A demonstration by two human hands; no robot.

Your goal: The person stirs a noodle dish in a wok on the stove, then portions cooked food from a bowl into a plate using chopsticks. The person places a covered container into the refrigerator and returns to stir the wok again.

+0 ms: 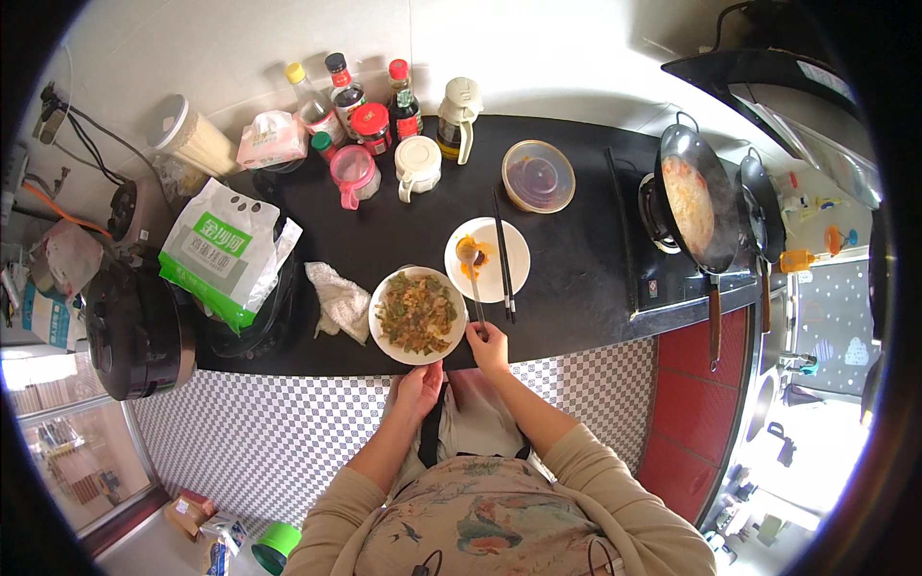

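Note:
A white bowl (374, 317) of chopped, cooked green and brown food is at the counter's near edge. My left hand (420, 390) holds it from below at its near rim, fingers partly hidden under it. Close to the bowl's right side, my right hand (491, 349) grips the handle end of a metal spoon (473, 277). The spoon's head rests on a white plate (486, 286) beside orange sauce (472, 248). A pair of black chopsticks (502, 252) with pale ends lies across that plate's right part. Left of the bowl lies a crumpled white cloth (337, 301).
A wok (697, 201) of steaming food sits on the gas stove, its handle (714, 324) projecting past the counter front. Bottles and jars (371, 128) line the wall. A lidded plastic container (539, 176) is behind the plate. A noodle bag (227, 248) and black cooker (137, 331) stand left.

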